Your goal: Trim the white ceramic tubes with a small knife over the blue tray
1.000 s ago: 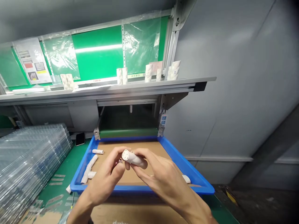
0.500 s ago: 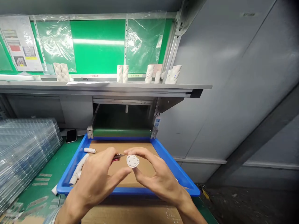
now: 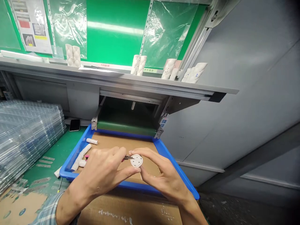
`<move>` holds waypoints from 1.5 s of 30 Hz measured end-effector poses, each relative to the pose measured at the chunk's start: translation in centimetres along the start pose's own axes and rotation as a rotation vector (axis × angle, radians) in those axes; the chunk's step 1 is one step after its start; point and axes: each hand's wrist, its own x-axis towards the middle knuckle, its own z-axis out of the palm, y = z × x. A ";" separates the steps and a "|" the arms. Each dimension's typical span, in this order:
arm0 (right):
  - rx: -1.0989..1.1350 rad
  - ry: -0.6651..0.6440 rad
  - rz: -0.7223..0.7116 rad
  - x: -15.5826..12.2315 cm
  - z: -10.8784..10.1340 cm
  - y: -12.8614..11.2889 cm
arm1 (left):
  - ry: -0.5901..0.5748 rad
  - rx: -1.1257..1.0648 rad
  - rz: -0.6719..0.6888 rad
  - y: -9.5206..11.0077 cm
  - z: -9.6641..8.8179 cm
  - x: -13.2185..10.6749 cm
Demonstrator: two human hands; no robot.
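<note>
My left hand (image 3: 103, 170) is closed around a small knife (image 3: 127, 157) with a pinkish-red handle, most of which the fingers hide. The pointed blade reaches the left edge of a white tube-like plastic part (image 3: 137, 161), whose round end with several small holes faces me. My right hand (image 3: 164, 175) grips this part between thumb and fingers, while my left thumb rests against its lower edge. Both hands are over a blue tray (image 3: 174, 168) lined with cardboard. At the tray's left side lie several white tubular parts (image 3: 82, 154).
Behind the tray is a green conveyor belt (image 3: 126, 126) with one white piece (image 3: 133, 105) on it. Stacked clear plastic trays (image 3: 30, 131) and a phone (image 3: 74, 125) occupy the left. Above runs a metal shelf (image 3: 117, 79) bearing white sample tubes (image 3: 168, 68).
The view has tilted and shifted. The blade has come across to the white part's edge, and the part's end has turned in my right hand. The pink handle end now shows behind my left hand.
</note>
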 end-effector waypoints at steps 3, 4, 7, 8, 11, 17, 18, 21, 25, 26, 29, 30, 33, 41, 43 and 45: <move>-0.027 0.006 -0.017 -0.1 -0.1 0.1 | -0.014 0.026 0.003 0.1 0.0 0.0; -0.038 0.012 -0.020 -0.1 -0.2 0.2 | -0.024 0.030 0.000 0.1 0.0 0.0; -0.066 0.025 -0.017 -0.2 -0.3 0.3 | -0.052 0.022 -0.002 0.2 0.1 0.0; -0.074 0.028 -0.012 -0.3 -0.3 0.3 | -0.062 0.015 -0.003 0.2 0.1 0.0; -0.088 0.031 0.000 -0.3 -0.3 0.3 | -0.085 -0.020 -0.006 0.2 0.4 -0.1; -0.062 0.038 0.024 -0.3 -0.4 0.0 | -0.028 -0.259 -0.027 0.2 0.2 0.2; -0.041 0.036 0.046 -0.3 -0.3 0.0 | -0.009 -0.331 -0.046 0.2 0.1 0.3; 0.063 0.052 0.106 -0.5 0.1 0.1 | 0.013 -0.497 -0.072 0.3 0.3 0.6; 0.121 0.034 0.122 -0.4 0.9 0.3 | 0.072 -0.407 -0.082 0.4 1.1 0.3; 0.115 0.026 0.120 -0.3 1.0 0.3 | 0.087 -0.351 -0.077 0.4 1.2 0.2; 0.112 0.026 0.079 -0.1 1.1 0.4 | 0.096 -0.236 -0.030 0.1 1.3 0.1; 0.116 0.030 0.060 0.0 1.0 0.4 | 0.094 -0.214 -0.016 0.0 1.2 0.1; 0.118 0.015 0.037 0.1 0.7 0.5 | 0.091 -0.133 0.001 -0.5 0.8 0.2; 0.085 -0.049 0.005 -0.1 0.7 0.5 | 0.029 0.007 -0.016 -0.3 0.7 -0.1; 0.078 -0.061 -0.005 -0.1 0.6 0.4 | 0.002 0.016 -0.020 -0.2 0.7 -0.1; 0.070 -0.064 -0.009 -0.1 0.6 0.3 | -0.011 0.027 -0.014 -0.1 0.6 -0.1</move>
